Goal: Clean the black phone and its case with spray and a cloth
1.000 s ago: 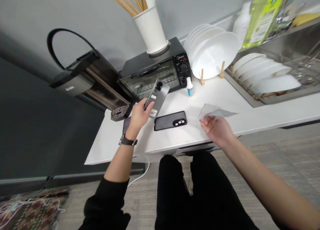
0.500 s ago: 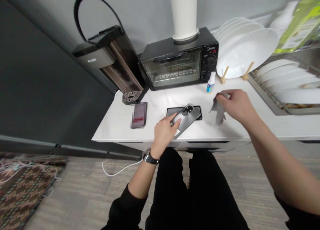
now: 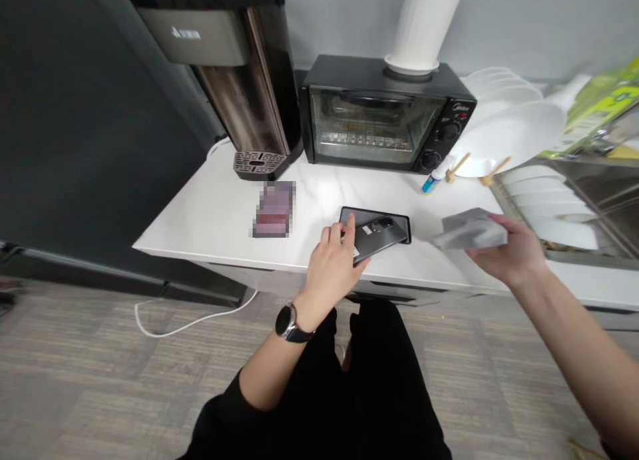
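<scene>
In the head view, a grey smartphone (image 3: 389, 239) lies camera side up, tilted across a dark flat slab with a black rim (image 3: 344, 212). My left hand (image 3: 330, 261) closes over the phone's left end, the thumb at its near edge and the index finger stretched over the top. To the right, my right hand (image 3: 516, 252) pinches a grey cloth (image 3: 472, 227) above the counter. The cloth is spread out and partly blurred. A small white and blue bottle (image 3: 433, 180) stands beyond the phone, by the oven.
Left of the phone lies a pixelated box-like item (image 3: 274, 210). Behind stand a drinks dispenser (image 3: 249, 80) and a toaster oven (image 3: 374, 124) carrying a white container (image 3: 424, 24). White plates (image 3: 519, 130) in a rack and a sink (image 3: 594, 194) are at right. The white counter's front edge (image 3: 224, 260) runs close to my legs.
My right hand has moved right with the cloth, which now spreads out instead of hanging. The phone has turned to lie flatter along the slab, and my left index finger now reaches over it.
</scene>
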Demonstrator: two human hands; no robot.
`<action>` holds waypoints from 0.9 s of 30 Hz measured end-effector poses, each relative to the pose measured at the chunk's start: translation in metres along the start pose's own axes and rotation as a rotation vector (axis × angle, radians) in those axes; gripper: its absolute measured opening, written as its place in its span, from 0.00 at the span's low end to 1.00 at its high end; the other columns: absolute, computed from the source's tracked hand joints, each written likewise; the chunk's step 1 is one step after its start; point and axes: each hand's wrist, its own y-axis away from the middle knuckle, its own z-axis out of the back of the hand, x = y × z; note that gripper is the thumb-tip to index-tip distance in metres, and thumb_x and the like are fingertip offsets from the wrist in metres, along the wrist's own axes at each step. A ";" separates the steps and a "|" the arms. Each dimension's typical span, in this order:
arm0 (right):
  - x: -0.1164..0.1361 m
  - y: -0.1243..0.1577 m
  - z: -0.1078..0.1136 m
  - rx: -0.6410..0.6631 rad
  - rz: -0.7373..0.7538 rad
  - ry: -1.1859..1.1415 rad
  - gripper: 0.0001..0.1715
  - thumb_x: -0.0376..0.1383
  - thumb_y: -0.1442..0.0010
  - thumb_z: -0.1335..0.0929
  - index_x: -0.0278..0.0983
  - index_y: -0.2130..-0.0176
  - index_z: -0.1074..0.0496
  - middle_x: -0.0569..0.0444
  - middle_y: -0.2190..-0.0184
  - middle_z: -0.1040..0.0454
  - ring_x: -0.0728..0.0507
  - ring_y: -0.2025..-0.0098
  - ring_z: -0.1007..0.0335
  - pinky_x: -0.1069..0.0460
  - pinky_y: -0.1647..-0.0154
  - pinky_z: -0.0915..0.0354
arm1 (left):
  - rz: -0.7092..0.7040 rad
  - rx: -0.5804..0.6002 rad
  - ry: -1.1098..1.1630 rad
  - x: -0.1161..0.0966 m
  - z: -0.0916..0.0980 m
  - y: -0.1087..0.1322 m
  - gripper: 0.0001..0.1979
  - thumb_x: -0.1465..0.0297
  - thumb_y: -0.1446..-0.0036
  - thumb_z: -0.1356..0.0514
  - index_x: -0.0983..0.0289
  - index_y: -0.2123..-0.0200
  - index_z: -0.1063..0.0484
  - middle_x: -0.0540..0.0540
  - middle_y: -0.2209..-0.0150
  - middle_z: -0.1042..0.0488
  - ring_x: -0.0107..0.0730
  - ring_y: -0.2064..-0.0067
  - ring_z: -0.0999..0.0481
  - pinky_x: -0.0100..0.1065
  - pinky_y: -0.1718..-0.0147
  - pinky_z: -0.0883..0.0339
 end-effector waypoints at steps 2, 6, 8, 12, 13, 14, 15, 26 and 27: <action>0.002 0.008 -0.015 0.011 0.113 0.099 0.11 0.41 0.39 0.35 0.44 0.65 0.24 0.48 0.64 0.17 0.38 0.56 0.17 0.41 0.54 0.20 | -0.019 -0.034 0.052 0.005 -0.004 0.002 0.47 0.57 0.36 0.31 0.67 0.24 0.48 0.67 0.41 0.29 0.54 0.41 0.29 0.49 0.41 0.27; -0.009 0.016 -0.068 0.093 0.478 0.558 0.18 0.46 0.33 0.37 0.42 0.58 0.21 0.47 0.47 0.17 0.33 0.42 0.21 0.33 0.38 0.27 | -0.031 -0.089 0.137 0.018 -0.009 0.007 0.55 0.53 0.41 0.27 0.66 0.23 0.53 0.70 0.35 0.32 0.59 0.36 0.31 0.56 0.35 0.34; -0.023 0.018 -0.094 0.208 0.595 0.873 0.16 0.43 0.32 0.35 0.39 0.55 0.20 0.44 0.39 0.21 0.31 0.37 0.24 0.32 0.33 0.30 | -0.043 -0.086 0.207 0.027 -0.009 0.011 0.59 0.55 0.41 0.27 0.65 0.21 0.60 0.71 0.33 0.33 0.60 0.33 0.32 0.57 0.34 0.35; -0.059 0.025 -0.129 0.286 0.723 1.356 0.28 0.39 0.26 0.41 0.28 0.36 0.30 0.34 0.29 0.32 0.29 0.28 0.34 0.33 0.32 0.31 | -0.064 -0.094 0.354 0.040 -0.013 0.018 0.60 0.60 0.38 0.28 0.59 0.21 0.69 0.66 0.36 0.26 0.54 0.36 0.26 0.52 0.37 0.29; -0.068 0.030 -0.137 0.251 0.757 1.402 0.31 0.41 0.25 0.41 0.26 0.32 0.34 0.33 0.28 0.35 0.28 0.26 0.38 0.32 0.30 0.33 | -0.071 -0.111 0.361 0.042 -0.015 0.020 0.60 0.59 0.38 0.28 0.58 0.21 0.69 0.66 0.37 0.26 0.54 0.37 0.26 0.52 0.37 0.29; -0.075 0.036 -0.144 0.231 0.800 1.437 0.34 0.44 0.24 0.41 0.25 0.29 0.38 0.32 0.27 0.38 0.27 0.24 0.42 0.30 0.27 0.37 | -0.077 -0.128 0.358 0.043 -0.017 0.021 0.60 0.59 0.39 0.28 0.57 0.21 0.70 0.65 0.37 0.25 0.54 0.37 0.25 0.52 0.38 0.28; -0.082 0.044 -0.152 0.246 0.846 1.465 0.38 0.47 0.23 0.41 0.25 0.27 0.42 0.32 0.25 0.41 0.27 0.22 0.46 0.28 0.26 0.41 | -0.085 -0.137 0.350 0.043 -0.019 0.021 0.61 0.59 0.39 0.27 0.57 0.21 0.70 0.65 0.37 0.25 0.53 0.37 0.25 0.51 0.38 0.28; -0.075 0.045 -0.116 0.157 0.864 1.593 0.52 0.59 0.25 0.42 0.29 0.21 0.55 0.32 0.25 0.43 0.26 0.23 0.44 0.24 0.25 0.47 | -0.032 -0.153 0.363 0.043 -0.020 0.020 0.60 0.57 0.44 0.24 0.56 0.22 0.61 0.58 0.40 0.22 0.48 0.41 0.23 0.45 0.43 0.25; -0.077 0.047 -0.120 0.134 0.856 1.587 0.54 0.61 0.26 0.42 0.28 0.21 0.55 0.30 0.25 0.43 0.25 0.23 0.45 0.23 0.25 0.47 | -0.032 -0.152 0.360 0.043 -0.020 0.020 0.59 0.57 0.44 0.24 0.56 0.22 0.59 0.58 0.39 0.22 0.48 0.41 0.23 0.45 0.43 0.25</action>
